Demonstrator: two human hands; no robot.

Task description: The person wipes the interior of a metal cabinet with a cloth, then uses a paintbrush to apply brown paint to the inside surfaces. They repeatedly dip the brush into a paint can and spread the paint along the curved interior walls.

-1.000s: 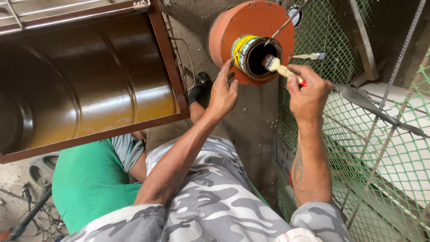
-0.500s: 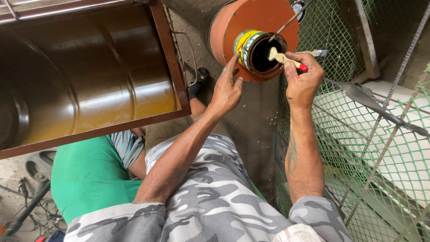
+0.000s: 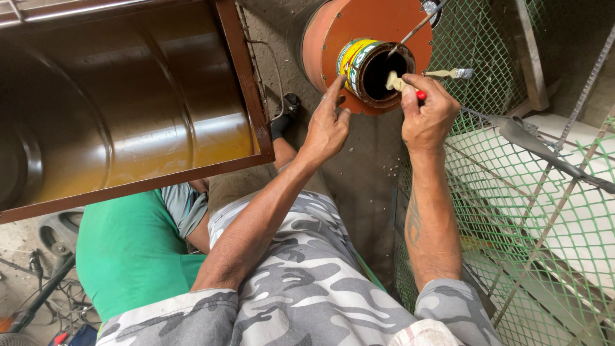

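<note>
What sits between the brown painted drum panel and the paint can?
In the head view, the left hand lies between the drum panel and the paint can, fingertips touching the can; behind it, bare concrete floor.

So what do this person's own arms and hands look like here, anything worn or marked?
Both arms are bare from the short sleeves of a grey camouflage shirt down. The left hand and right hand wear no gloves, and no rings or watch show. A dark tattoo runs along the right forearm.
</note>
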